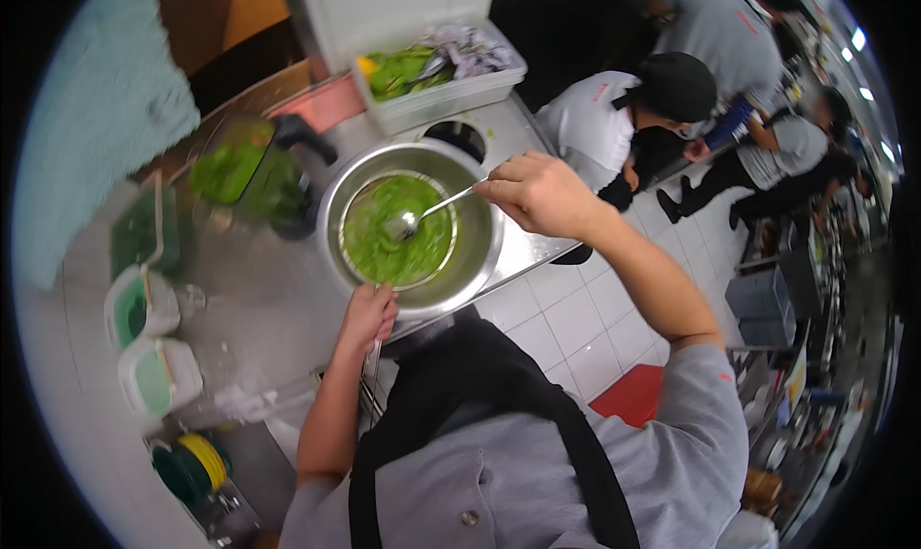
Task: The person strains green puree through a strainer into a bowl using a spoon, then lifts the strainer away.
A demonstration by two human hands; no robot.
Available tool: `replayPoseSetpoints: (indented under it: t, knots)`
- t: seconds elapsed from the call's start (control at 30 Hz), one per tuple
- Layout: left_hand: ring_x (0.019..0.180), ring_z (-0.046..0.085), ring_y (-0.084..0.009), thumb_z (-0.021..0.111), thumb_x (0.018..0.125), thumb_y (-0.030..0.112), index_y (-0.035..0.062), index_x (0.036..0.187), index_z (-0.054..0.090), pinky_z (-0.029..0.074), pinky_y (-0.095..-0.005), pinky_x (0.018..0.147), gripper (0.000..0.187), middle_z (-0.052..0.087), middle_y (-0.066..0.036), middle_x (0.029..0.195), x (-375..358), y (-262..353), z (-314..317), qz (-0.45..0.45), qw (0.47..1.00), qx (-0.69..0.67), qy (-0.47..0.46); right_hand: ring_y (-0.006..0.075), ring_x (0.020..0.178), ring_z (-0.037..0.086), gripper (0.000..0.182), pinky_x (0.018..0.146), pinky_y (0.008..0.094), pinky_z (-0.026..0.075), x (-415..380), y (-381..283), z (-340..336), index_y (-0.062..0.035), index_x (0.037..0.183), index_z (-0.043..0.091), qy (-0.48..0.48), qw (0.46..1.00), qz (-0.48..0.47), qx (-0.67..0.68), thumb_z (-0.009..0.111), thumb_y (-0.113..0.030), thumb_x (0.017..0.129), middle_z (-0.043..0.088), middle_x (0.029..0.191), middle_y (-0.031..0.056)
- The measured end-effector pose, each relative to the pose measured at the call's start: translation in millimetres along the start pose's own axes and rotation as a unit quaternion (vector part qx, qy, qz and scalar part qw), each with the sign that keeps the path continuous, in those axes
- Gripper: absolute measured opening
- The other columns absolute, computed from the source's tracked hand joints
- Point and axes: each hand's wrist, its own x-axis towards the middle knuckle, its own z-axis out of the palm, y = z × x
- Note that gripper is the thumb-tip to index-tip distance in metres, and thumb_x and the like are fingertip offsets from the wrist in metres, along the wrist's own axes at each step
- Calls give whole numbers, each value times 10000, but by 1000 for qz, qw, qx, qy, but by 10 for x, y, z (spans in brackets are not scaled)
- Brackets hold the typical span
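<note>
**Bright-green, thick wet mixture (376, 251) in a strainer, below the right hand's fingers and beyond the left fist**

The mixture lies in a round, fine-rimmed metal strainer (455, 244), set inside a wide, shiny steel bowl (484, 232). The right hand (542, 196) is closed, thumb and fingers pinching the end of a silver metal spoon (404, 226); the spoon slants down from that pinch, its rounded head in the mixture. The left hand (369, 316) is closed around the strainer's thin metal handle, at the bowl's near edge.

The bowl stands on a steel worktable (254, 309). Beyond the left hand and to its left is a clear blender jar (273, 186) with a black handle and green contents. Beyond both grips, a white rectangular plastic tub (446, 109) holds green leaves (398, 74) and crumpled, printed-looking material (470, 50); a flat pink item (329, 103) lies beside it.

Left of the left hand are 2 white plastic containers (171, 304) with green inside. Past the right hand, a person in a white top and black cap (600, 117) leans forward, and other people stand farther off on the white-tiled floor (576, 323).
</note>
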Motion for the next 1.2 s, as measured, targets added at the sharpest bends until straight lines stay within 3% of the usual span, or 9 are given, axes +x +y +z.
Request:
replayPoseSetpoints:
  t: [0.07,0.17,0.27,0.4,0.53,0.77,0.93,1.07,1.2]
  knots:
    - [382,310,-63,486,1096,285,4,984,525,238,-271,345,305,386,46,556,-10,29,12,-8,1000,-15,-9,285,926,667,196,841,399,536,-5,-14,421,-74,1048,746,-1,999,6,52,727,-87,853,691,966,75]
    - [374,298,-61,492,1101,326,18,993,511,240,-255,338,327,397,33,564,18,-8,-16,-3,999,-21,-24,296,1069,622,247,975,434,478,0,5,737,-80,1093,648,-40,999,28,-23,681,-81,848,615,1103,96]
    - [369,297,-58,483,1105,329,18,992,509,241,-255,338,332,390,33,557,-6,8,-5,6,1000,-18,-21,298,1077,622,322,993,470,468,38,125,1023,-81,1141,589,-70,994,24,-76,667,-58,829,601,1093,105]
    - [370,309,-69,469,1097,276,-8,990,513,238,-282,344,307,401,32,545,-30,27,1,10,999,-22,-29,314,1010,647,380,918,434,517,67,202,1187,-86,1165,562,-108,993,51,-18,645,-16,801,600,1036,106]
    - [371,313,-74,471,1096,277,-8,984,513,241,-288,347,309,396,34,548,-40,73,42,8,1000,-13,-3,332,978,661,382,874,433,538,95,144,921,-99,1170,598,-102,995,4,-2,643,-1,803,621,1018,103]
    - [384,348,-77,488,1091,279,6,983,518,245,-280,343,295,453,11,592,2,85,81,5,1000,-4,0,373,933,701,211,794,481,556,132,-20,780,-133,1102,694,-44,968,209,131,652,-68,905,726,1013,129]
    - [386,375,-83,523,1082,266,4,994,537,245,-266,336,277,524,-21,621,23,57,77,16,1000,7,11,377,869,714,133,784,469,560,222,29,936,-159,1006,779,-99,930,329,129,678,-182,922,754,907,155]
    - [385,380,-88,540,1077,249,-8,1001,545,251,-261,337,268,541,-42,628,6,40,65,27,1000,-3,4,376,861,718,154,796,459,563,251,114,1013,-163,1023,788,-139,909,359,158,681,-178,914,757,897,157]
    - [401,425,-100,546,1074,225,-31,1013,553,275,-259,343,263,595,-74,660,-2,3,53,46,999,-28,-4,369,860,722,142,788,480,566,228,16,957,-152,992,770,-119,940,312,69,650,-198,934,754,914,142]
